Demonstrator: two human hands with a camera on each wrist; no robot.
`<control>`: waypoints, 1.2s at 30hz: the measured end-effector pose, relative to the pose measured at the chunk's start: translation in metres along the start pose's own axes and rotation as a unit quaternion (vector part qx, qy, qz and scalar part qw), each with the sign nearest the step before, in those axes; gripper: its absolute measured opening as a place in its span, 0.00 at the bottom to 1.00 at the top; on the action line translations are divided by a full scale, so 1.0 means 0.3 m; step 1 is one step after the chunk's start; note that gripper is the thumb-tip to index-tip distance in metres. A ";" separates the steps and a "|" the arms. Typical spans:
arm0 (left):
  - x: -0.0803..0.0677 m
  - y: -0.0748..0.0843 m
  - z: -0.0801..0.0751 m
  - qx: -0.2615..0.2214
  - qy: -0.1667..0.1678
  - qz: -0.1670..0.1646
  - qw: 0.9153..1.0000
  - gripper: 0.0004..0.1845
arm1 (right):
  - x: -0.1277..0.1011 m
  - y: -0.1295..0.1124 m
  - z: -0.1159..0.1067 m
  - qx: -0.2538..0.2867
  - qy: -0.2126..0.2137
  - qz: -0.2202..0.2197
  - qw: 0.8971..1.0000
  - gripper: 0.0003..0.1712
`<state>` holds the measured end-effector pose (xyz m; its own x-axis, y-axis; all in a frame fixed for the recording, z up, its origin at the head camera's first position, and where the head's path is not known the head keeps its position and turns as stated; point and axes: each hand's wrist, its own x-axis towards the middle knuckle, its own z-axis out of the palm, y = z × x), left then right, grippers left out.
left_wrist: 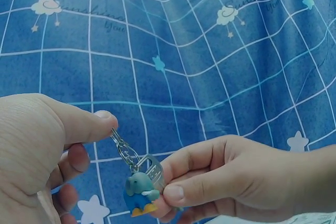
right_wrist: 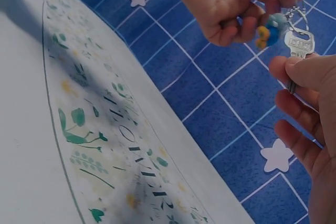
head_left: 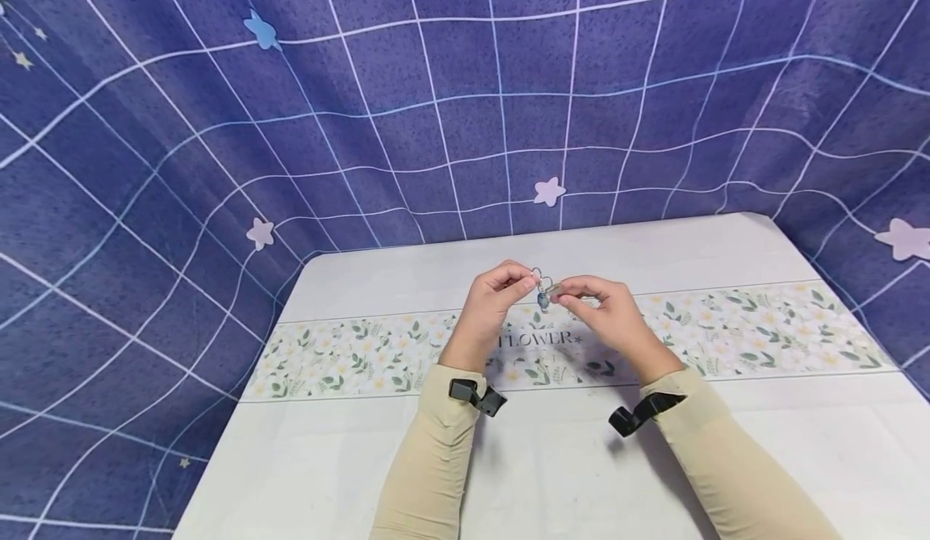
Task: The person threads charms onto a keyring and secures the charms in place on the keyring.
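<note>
— Starting at the left: what has the left hand [left_wrist: 37, 150] got?
— Thumb and forefinger pinch the chain [left_wrist: 123, 148]; it looks light and limp, so the blue figure [left_wrist: 139, 195] will dangle and swing.
— And the right hand [left_wrist: 236, 179]?
— Fingers closed round the key [right_wrist: 299, 43], above the surface [head_left: 581, 459]; small, stiff, probably slick; best pinched flat.
</note>
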<state>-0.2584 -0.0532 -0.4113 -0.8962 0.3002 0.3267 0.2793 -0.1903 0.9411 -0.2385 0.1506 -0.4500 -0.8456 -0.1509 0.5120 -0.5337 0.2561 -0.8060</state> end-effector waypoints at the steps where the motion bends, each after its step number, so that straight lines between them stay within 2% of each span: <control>1: 0.000 -0.002 -0.002 0.002 0.001 -0.002 1.000 0.08 | 0.002 0.000 -0.004 -0.003 -0.002 0.000 1.000 0.11; 5: 0.004 -0.008 -0.010 0.002 0.013 -0.007 1.000 0.04 | 0.012 -0.005 -0.016 -0.021 -0.001 0.005 1.000 0.09; 10: 0.003 -0.011 -0.015 -0.002 0.022 -0.023 0.999 0.09 | 0.023 -0.011 -0.026 -0.044 0.019 -0.004 0.999 0.08; 20: 0.001 -0.023 -0.024 0.001 0.045 -0.097 0.994 0.08 | 0.061 -0.056 -0.060 -0.090 0.048 -0.022 0.995 0.06; 27: -0.002 -0.046 -0.026 0.012 0.056 -0.126 0.990 0.06 | 0.101 -0.086 -0.089 -0.105 0.050 -0.061 0.991 0.06; 33: 0.000 -0.061 -0.016 0.049 0.059 -0.128 0.989 0.07 | 0.146 -0.115 -0.091 -0.091 0.044 -0.086 0.991 0.16; 36: 0.004 -0.073 -0.007 0.048 0.059 -0.126 0.989 0.07 | 0.165 -0.130 -0.086 -0.077 0.039 -0.094 0.992 0.21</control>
<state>-0.2664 -0.0506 -0.4317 -0.9738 0.2150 0.0745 0.0693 -0.0314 0.9971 -0.2593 0.1577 -0.3855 -0.7253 -0.1371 0.6746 -0.6684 0.3747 -0.6425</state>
